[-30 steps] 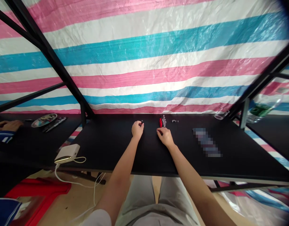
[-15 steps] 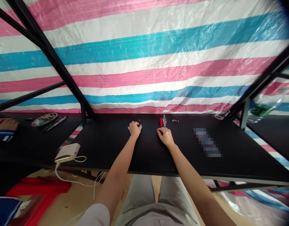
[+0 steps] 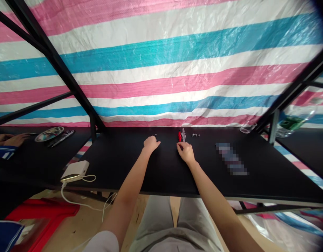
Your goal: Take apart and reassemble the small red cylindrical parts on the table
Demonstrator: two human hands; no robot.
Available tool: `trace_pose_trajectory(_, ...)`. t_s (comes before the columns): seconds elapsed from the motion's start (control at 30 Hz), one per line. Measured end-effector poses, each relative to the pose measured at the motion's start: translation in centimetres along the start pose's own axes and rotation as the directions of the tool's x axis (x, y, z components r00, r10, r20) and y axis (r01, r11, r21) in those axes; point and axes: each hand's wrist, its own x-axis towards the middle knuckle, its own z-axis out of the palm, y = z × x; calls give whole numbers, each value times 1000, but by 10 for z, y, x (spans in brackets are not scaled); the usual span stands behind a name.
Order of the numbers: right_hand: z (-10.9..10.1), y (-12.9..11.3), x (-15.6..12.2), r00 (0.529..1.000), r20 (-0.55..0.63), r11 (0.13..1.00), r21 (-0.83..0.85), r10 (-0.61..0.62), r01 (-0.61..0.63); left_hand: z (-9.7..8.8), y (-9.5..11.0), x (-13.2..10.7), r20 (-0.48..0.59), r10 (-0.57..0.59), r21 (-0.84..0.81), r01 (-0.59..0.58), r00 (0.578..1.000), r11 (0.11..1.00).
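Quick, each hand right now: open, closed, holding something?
Left hand: fingers mostly hidden; grip can't be told.
Right hand: curled near the red pieces; can't tell if holding anything.

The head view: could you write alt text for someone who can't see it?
A person's left hand and right hand reach over a black table, the right close to small red and clear pieces. A white box lies to the left, and a striped sheet fills the background.
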Motion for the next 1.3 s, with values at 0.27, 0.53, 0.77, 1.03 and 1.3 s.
trace_pose_trajectory(0.27, -5, -1, 1, 959, -163, 966, 159, 231, -205, 25, 37, -15, -35, 523, -218, -517, 852, 828)
trace_pose_trajectory(0.53, -10, 2, 4, 853, -265, 875, 323, 450, -361, 58, 65, -15, -201, 583, -137, -612, 787, 779)
trace_pose_trajectory(0.77, -8, 5, 3, 877, -252, 912, 145, 410, -384, 63, 67, -4, -304, 490, -85, -535, 817, 841)
trace_pose_trajectory(1.03, 2, 7, -2, 928, -93, 927, -76, 361, -368, 66, 47, -3, -360, 302, -267, -407, 883, 873)
trace_pose_trajectory(1.3, 8, 9, -3, 946, -21, 933, -160, 324, -323, 74, 22, -20, -312, -13, -817, -261, 950, 514)
